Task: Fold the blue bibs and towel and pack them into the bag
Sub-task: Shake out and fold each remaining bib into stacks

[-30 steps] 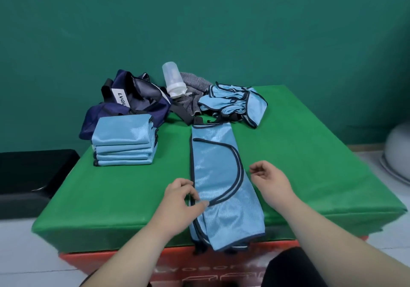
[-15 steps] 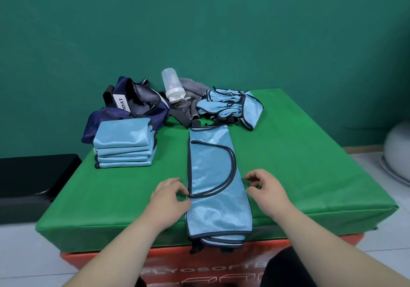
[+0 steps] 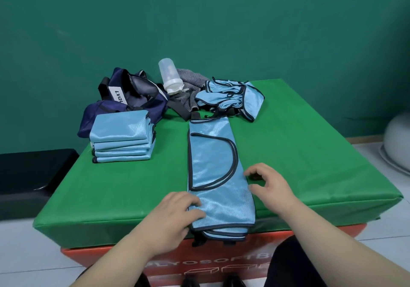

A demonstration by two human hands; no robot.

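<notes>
**Q:** Head view. Report the workpiece position.

**A:** The bib, folded into a long narrow strip, lies on the green worktop. It runs from centre toward 6 o'clock, and its near end overhangs the front edge. A dark-piped curved seam faces up.

**Q:** State of the hands?

**A:** The left hand is at 7 o'clock. Its fingers lie nearly flat across the left edge of the bib near the front end, pressing on the fabric. The right hand is at 5 o'clock. Its fingers are curled, with thumb and forefinger tips at the right edge of the bib. Whether they pinch the fabric cannot be determined, and a small dark item shows between them.

**Q:** Other task items?

**A:** The stack of folded bibs sits at 9 o'clock, edges aligned. The navy bag lies slumped at 10 o'clock, directly behind and touching the stack, with a white label facing up. The pile of unfolded bibs is at 12 o'clock, just beyond the far end of the strip.

**Q:** Remaining items?

**A:** A clear bottle with a white cap is tilted at 11 o'clock, between the bag and the pile. It rests on a grey striped cloth. A red box supports the worktop. A black bench stands beside the worktop at 9 o'clock.
</notes>
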